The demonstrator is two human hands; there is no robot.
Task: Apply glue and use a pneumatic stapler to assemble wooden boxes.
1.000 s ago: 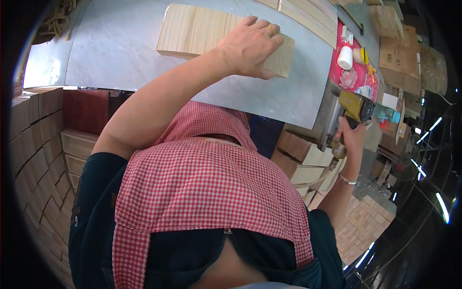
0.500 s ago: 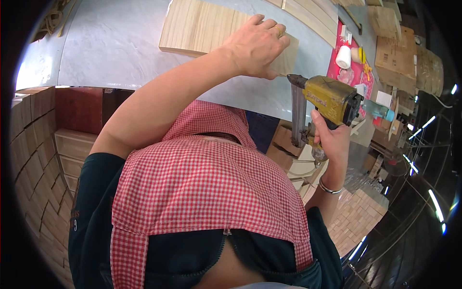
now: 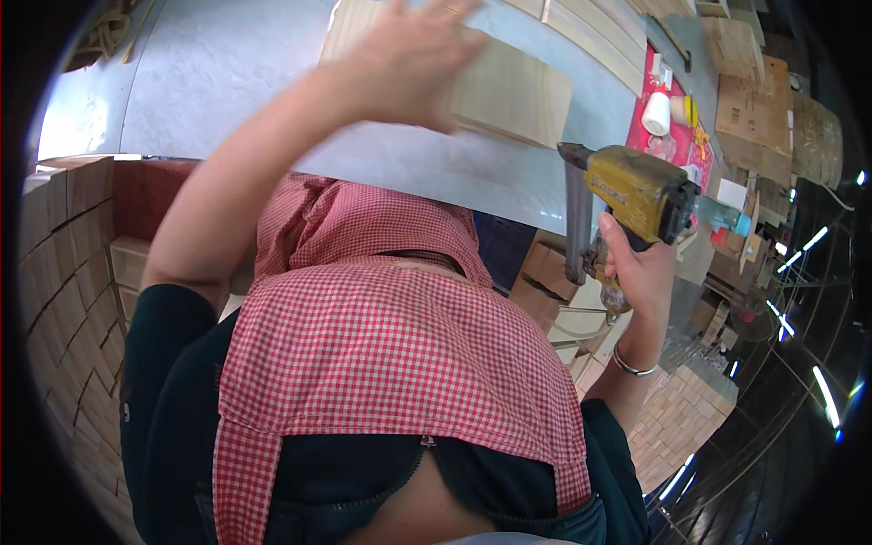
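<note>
My left hand (image 3: 409, 68), smeared by motion, is over the pale wooden board (image 3: 518, 89) with its fingers stretched out and apart; I cannot tell whether it touches the wood. The board lies flat on the grey marbled tabletop (image 3: 218, 82), and my hand and forearm hide part of it. In my right hand (image 3: 647, 277) is a yellow and black nail gun (image 3: 640, 191), gripped by its handle. Its dark nose points left, close to the board's right corner, and the long grey magazine hangs below the nose.
Long wooden boards (image 3: 595, 41) lie at the table's far side. On a red sheet (image 3: 649, 91) at the right stand a white bottle (image 3: 656, 113) and a yellow-rimmed roll (image 3: 683, 111). Stacked wood blocks (image 3: 68, 245) rise at the left, with more stacks (image 3: 686, 413) at the lower right.
My left hand has swept left across the board, away from its right end, which is now uncovered. The nail gun in my right hand has shifted slightly right.
</note>
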